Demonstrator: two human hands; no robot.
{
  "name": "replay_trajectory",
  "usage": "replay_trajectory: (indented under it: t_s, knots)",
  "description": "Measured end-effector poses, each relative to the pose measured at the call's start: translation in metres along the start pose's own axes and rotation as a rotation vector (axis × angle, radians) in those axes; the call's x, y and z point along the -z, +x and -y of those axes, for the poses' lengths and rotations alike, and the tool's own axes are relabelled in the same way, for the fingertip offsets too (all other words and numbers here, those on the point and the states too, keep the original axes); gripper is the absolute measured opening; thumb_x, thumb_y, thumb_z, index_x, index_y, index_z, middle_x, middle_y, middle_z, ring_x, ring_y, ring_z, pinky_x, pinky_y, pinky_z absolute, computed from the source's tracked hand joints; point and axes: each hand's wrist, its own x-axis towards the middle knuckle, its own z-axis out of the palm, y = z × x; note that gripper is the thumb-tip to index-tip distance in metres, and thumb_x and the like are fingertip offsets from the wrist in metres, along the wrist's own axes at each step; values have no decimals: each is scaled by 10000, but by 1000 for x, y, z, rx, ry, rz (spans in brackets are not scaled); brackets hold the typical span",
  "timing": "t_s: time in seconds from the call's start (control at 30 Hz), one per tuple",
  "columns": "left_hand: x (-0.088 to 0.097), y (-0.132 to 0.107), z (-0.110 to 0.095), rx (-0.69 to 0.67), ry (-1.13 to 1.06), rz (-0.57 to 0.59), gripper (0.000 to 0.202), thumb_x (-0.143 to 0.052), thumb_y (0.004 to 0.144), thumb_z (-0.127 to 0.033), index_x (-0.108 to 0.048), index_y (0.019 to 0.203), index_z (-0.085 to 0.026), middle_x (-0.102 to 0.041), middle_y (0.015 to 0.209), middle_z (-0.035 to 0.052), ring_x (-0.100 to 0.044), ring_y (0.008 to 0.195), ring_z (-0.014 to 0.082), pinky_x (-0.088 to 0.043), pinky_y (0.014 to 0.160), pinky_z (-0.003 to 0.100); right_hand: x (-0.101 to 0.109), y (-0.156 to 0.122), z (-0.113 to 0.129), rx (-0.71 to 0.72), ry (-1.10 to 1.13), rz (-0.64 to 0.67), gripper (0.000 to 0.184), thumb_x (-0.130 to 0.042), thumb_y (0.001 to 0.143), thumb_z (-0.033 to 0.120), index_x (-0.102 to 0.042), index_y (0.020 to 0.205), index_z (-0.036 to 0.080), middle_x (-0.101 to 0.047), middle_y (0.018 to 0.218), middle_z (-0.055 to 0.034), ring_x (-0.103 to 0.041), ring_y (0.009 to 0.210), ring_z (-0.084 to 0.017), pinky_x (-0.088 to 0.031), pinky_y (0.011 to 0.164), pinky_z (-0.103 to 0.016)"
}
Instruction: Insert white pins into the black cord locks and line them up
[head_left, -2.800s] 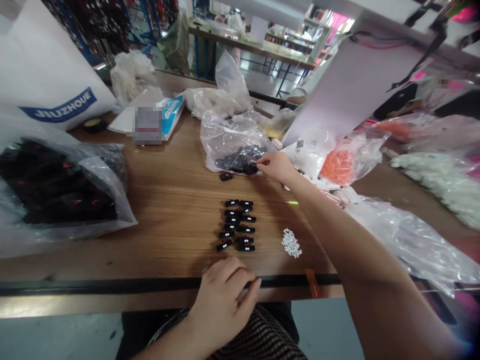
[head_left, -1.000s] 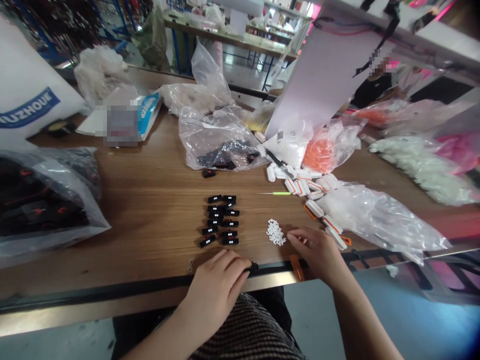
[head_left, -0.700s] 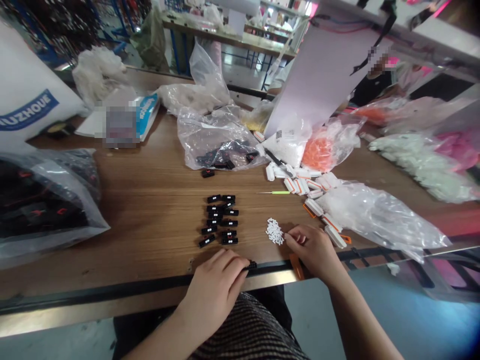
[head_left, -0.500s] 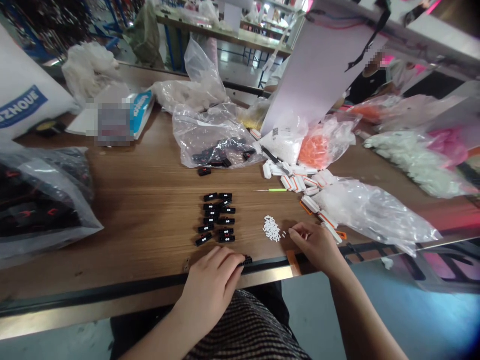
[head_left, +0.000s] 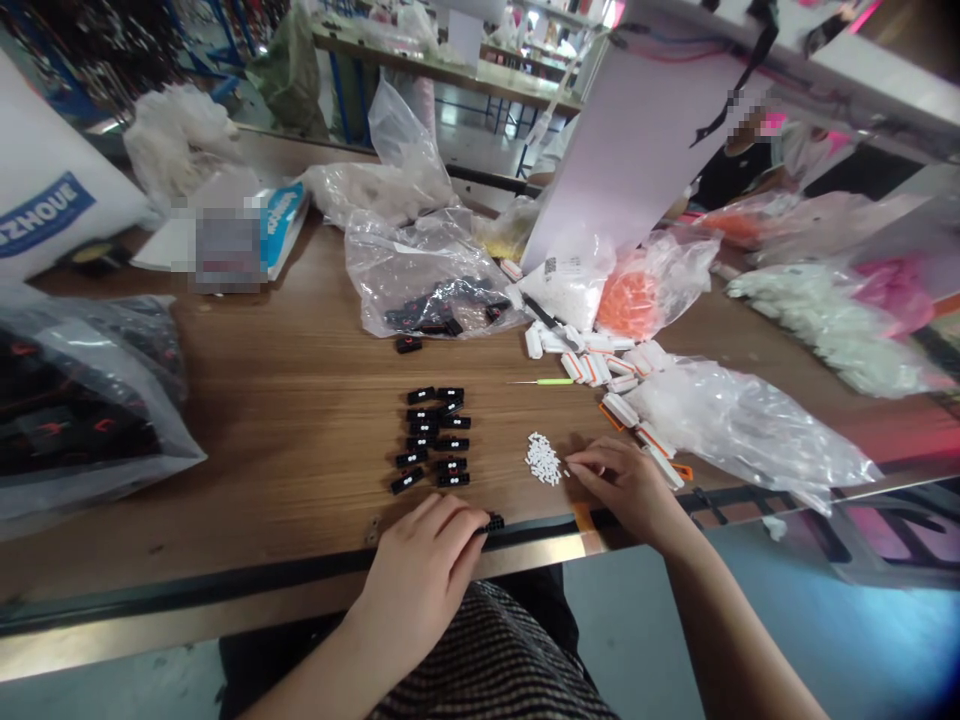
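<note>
Clamped together at the table's near edge, the fingers (head_left: 459, 533) of the left hand (head_left: 412, 570) curl over a small black plastic part (head_left: 493, 523). The right hand's (head_left: 619, 485) fingertips (head_left: 581, 462) sit close together just beside a pile of tiny white pieces (head_left: 543, 459); I cannot tell whether they hold one. Two rows of white-marked black parts (head_left: 424, 428) lie finished-looking on the table (head_left: 300, 440). More black parts remain in a clear bag (head_left: 390, 270) at upper centre and a fuller bag (head_left: 150, 440) at left.
</note>
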Motion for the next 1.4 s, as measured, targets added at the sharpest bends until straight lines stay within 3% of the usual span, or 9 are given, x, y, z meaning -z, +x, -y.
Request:
replay_trajectory:
  t_s: [0.2, 0.57, 0.67, 0.87, 0.97, 1.4]
  knots:
    - [0, -1, -1, -9, 13, -9, 109, -520, 966, -161, -594, 1034, -203, -651, 935, 29, -622, 837, 206, -553, 728, 374, 2, -2, -2, -27, 50, 15, 199, -592, 908, 323, -762, 901, 218, -711, 844, -48, -646, 749, -177, -491, 678, -319]
    - [-3, -4, 3, 16, 27, 5, 97, -529, 968, -184, -604, 1026, -201, -661, 923, 33, -617, 850, 219, -555, 746, 401, -3, -2, 7, -89, -18, -9, 206, -596, 885, 330, -691, 751, 205, -659, 702, -15, -560, 602, -150, -417, 597, -303]
    - [-3, -4, 2, 32, 13, 8, 97, -535, 968, -192, -608, 1032, -199, -662, 921, 34, -617, 853, 218, -554, 753, 399, -7, -7, 24, -87, 74, -29, 183, -595, 887, 329, -670, 769, 211, -676, 740, -17, -582, 660, -165, -431, 647, -314]
    - [-4, -5, 3, 60, 20, 39, 83, -545, 963, -204, -604, 1021, -211, -658, 931, 26, -610, 871, 227, -543, 780, 423, -22, -18, 81, 140, 174, 119, 142, -570, 923, 265, -646, 810, 225, -650, 733, 5, -578, 733, -161, -417, 786, -349]
    - [-4, -5, 4, 72, 11, 54, 76, -550, 959, -196, -598, 1014, -215, -657, 934, 19, -606, 879, 224, -532, 812, 425, -30, -17, 96, 204, 162, 131, 121, -567, 917, 217, -632, 814, 216, -630, 722, 13, -565, 712, -149, -401, 795, -351]
    - [0, -3, 1, 69, 8, 61, 87, -540, 952, -168, -597, 1007, -206, -649, 921, 28, -597, 873, 225, -528, 789, 406, -42, -16, 92, 194, 126, 120, 138, -564, 917, 210, -626, 794, 220, -630, 730, 17, -555, 736, -153, -382, 791, -344]
